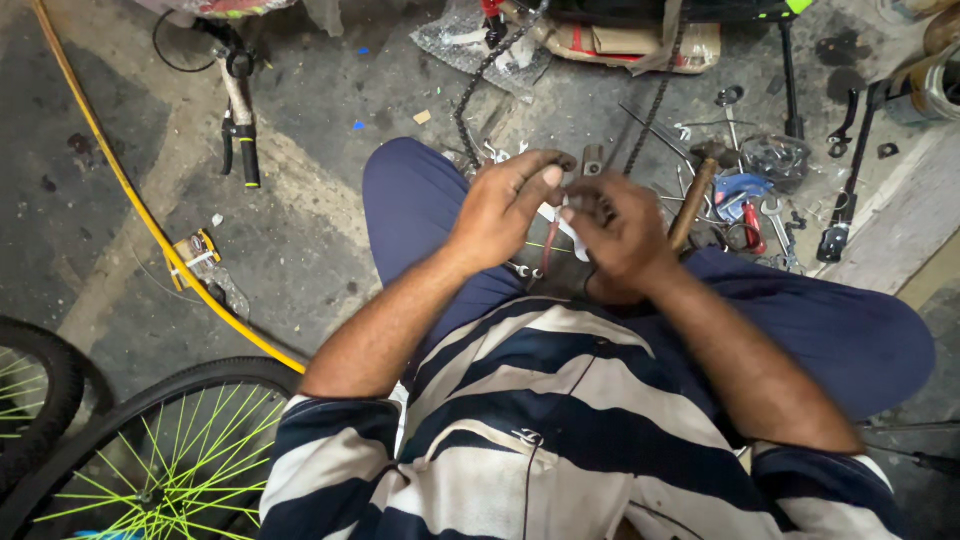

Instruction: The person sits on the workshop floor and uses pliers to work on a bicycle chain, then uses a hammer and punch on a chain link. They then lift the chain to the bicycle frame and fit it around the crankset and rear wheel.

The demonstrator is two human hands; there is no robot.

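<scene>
Head view: left hand [500, 208] and right hand [615, 232] together pinch a white scrap [566, 226].

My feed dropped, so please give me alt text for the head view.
Seated person's left hand and right hand pinch a small white piece over their lap. Hammer, wrenches and bicycle chain lie on the concrete floor ahead; green-spoked wheel lower left.

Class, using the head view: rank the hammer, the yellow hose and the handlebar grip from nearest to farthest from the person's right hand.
From the right hand:
1. Hammer, just beside the hand, on its right, wooden handle almost touching.
2. Handlebar grip, far across on the left, upper floor.
3. Yellow hose, farther left still, running diagonally across the floor.
</scene>
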